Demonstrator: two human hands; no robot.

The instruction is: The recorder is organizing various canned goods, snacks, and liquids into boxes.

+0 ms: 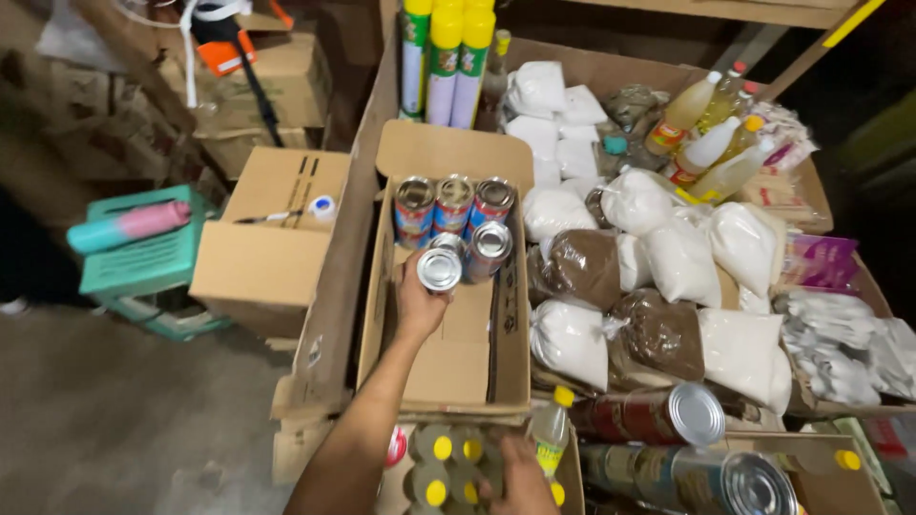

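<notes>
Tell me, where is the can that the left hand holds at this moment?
In the head view, the can sits in the left hand, over the open cardboard box, just before the other cans.

The floor (114, 420) is bare grey concrete with a rough surface, and it looks dim on the left side. On it stands a closed brown cardboard box (267, 238) next to a green plastic crate (143, 262), and more worn cartons (277, 86) are piled behind them in the shadow. The light is weak and seems to come from above, while the upper right corner stays almost black behind a wooden beam (801, 57).
</notes>
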